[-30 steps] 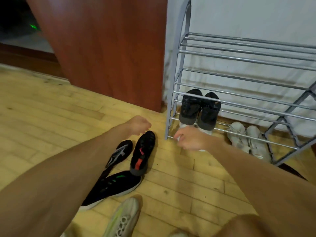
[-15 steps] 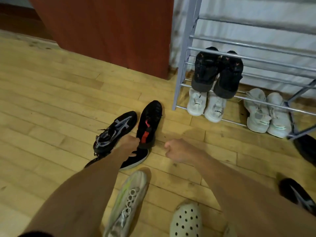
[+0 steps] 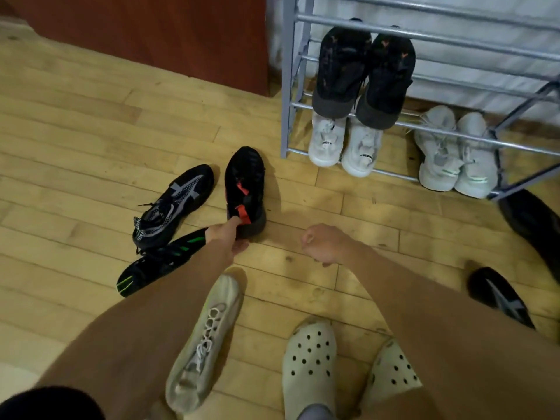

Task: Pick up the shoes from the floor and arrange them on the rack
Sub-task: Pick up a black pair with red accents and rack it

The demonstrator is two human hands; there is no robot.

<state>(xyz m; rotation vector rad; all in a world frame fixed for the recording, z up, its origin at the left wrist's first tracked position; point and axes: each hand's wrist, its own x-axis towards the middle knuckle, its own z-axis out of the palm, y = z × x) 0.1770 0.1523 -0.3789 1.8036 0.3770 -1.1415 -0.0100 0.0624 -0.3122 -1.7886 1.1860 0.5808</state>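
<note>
A black shoe with red tabs [image 3: 245,180] lies on the wooden floor, toe toward the rack. My left hand [image 3: 225,234] pinches its heel. My right hand [image 3: 321,244] hovers to the right of it, fingers curled, holding nothing. Left of the held shoe lie a black and grey shoe [image 3: 172,204] and a black shoe with green stripes [image 3: 157,262]. An off-white sneaker [image 3: 206,344] lies between my arms. The grey metal rack [image 3: 289,86] holds a black pair [image 3: 363,74], a white pair [image 3: 345,144] and a pale grey pair [image 3: 454,153].
A brown wooden panel [image 3: 151,31] stands left of the rack. At the right lie another black and grey shoe [image 3: 500,298] and a dark shoe [image 3: 533,225]. My feet wear cream perforated clogs [image 3: 309,359].
Both hands have drawn back from the rack toward me. My left hand has come down on the heel of the black and red shoe. The view has tilted downward.
</note>
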